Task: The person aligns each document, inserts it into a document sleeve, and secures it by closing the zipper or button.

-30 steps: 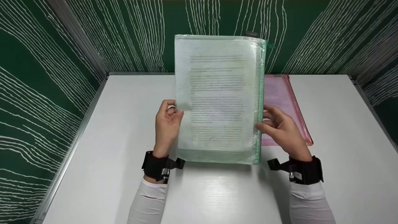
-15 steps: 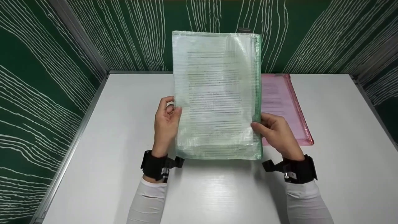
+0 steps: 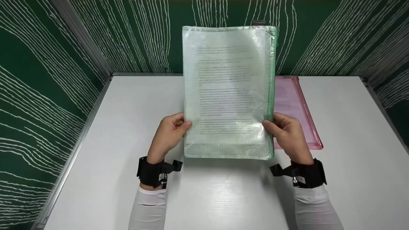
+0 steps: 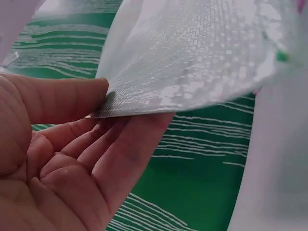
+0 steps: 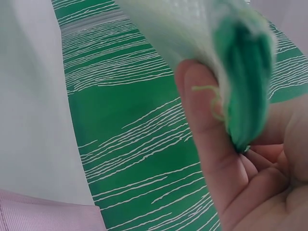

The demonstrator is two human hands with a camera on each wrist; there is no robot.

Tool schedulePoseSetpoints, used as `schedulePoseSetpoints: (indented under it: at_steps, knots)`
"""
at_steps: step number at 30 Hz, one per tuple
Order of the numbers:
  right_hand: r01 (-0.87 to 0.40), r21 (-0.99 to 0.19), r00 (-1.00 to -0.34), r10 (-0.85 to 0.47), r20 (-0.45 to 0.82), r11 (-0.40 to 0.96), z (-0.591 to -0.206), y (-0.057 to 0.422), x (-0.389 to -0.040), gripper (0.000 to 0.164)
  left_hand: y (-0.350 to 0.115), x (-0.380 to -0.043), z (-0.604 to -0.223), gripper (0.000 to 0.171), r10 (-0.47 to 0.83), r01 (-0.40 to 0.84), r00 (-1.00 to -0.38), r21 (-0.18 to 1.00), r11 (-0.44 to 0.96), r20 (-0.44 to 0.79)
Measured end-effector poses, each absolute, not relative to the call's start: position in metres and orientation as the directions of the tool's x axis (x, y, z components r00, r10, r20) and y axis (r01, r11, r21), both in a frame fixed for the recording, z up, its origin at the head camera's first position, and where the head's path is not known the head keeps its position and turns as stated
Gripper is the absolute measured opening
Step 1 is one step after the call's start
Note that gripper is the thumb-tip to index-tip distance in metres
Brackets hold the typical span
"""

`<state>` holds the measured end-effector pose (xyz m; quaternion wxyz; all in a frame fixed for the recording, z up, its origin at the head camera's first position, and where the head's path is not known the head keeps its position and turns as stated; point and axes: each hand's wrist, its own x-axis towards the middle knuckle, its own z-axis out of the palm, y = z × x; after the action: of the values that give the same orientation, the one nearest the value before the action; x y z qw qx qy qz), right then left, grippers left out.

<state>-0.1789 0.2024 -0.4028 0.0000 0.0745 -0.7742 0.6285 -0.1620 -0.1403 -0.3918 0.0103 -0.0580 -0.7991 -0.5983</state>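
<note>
Both hands hold up a translucent green mesh zipper pouch [image 3: 228,92], with a printed sheet showing through it. My left hand [image 3: 169,134] pinches its left edge low down, thumb in front and fingers behind. The left wrist view shows the thumb and fingers [image 4: 72,98] clamping the thin mesh edge [image 4: 159,103]. On the other side, my right hand [image 3: 289,135] grips the green zipper edge [image 3: 272,95], thumb on the front. In the right wrist view, the fingers [image 5: 207,115] close round that green edge [image 5: 248,86], where a loose green thread hangs.
A pink mesh zipper pouch [image 3: 297,121] with a printed sheet lies on the white table [image 3: 105,143], partly hidden behind the green one. Green walls with white wavy lines [image 3: 147,41] stand at the back and sides.
The green pouch has risen a little and, after a slight leftward shift, moved right. My left hand has slid lower on its left edge. The right hand now grips the zipper edge more closely.
</note>
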Motion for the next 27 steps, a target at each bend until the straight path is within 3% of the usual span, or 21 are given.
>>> schedulePoseSetpoints:
  at_steps: [5,13,27]
  knots:
    - [-0.117,-0.973,-0.991,-0.094,0.1,0.199,-0.401,0.201,-0.178,0.032,-0.135,-0.161,-0.391,0.013,-0.038,0.152,-0.983,0.903,0.401,0.182]
    - [-0.154,-0.98,-0.983,-0.117,0.139,0.128,-0.399,0.198,-0.178,0.031,-0.131,-0.163,-0.395,0.012,-0.13,0.273,-0.928,0.876,0.398,0.348]
    - [-0.125,-0.959,-0.983,-0.165,0.084,0.254,-0.407,0.196,-0.182,0.018,-0.138,-0.171,-0.403,0.009,-0.209,0.209,-0.923,0.877,0.433,0.324]
